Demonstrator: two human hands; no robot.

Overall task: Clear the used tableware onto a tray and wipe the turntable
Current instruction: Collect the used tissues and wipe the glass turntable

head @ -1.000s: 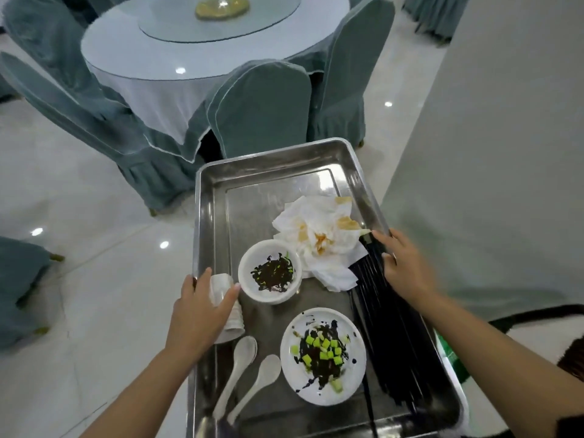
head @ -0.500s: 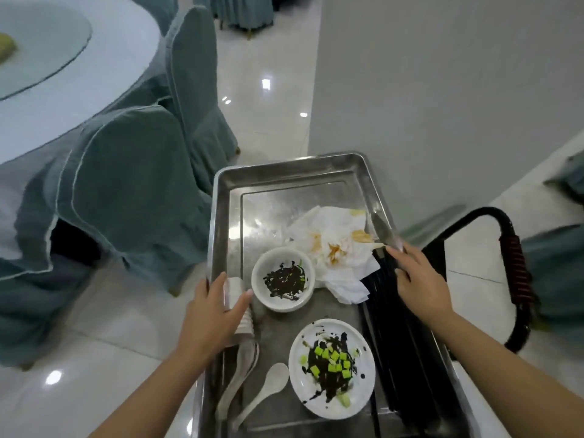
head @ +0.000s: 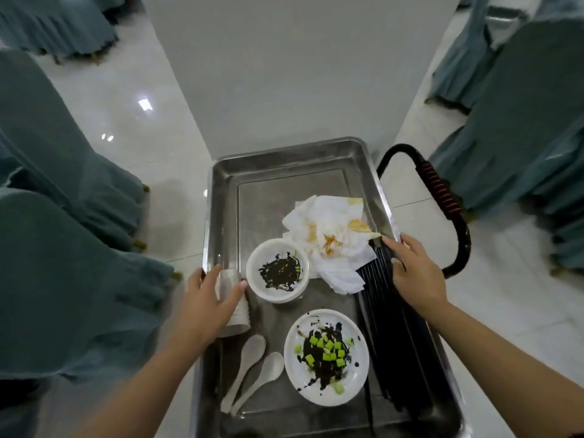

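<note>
I carry the steel tray (head: 284, 159) with both hands: my left hand (head: 208, 306) has its grip wrapped round the stacked cups (head: 235, 306) at the tray's left rim, and my right hand (head: 414, 275) lies flat, grip released, on the black chopsticks (head: 395, 346) along the tray's right rim. Inside the tray sit the soiled bowl (head: 278, 273), plate (head: 325, 357), two spoons (head: 252, 368) and stained napkins (head: 328, 238), so clearing looks done. The turntable is out of view, and I judge its wiping is still left.
</note>
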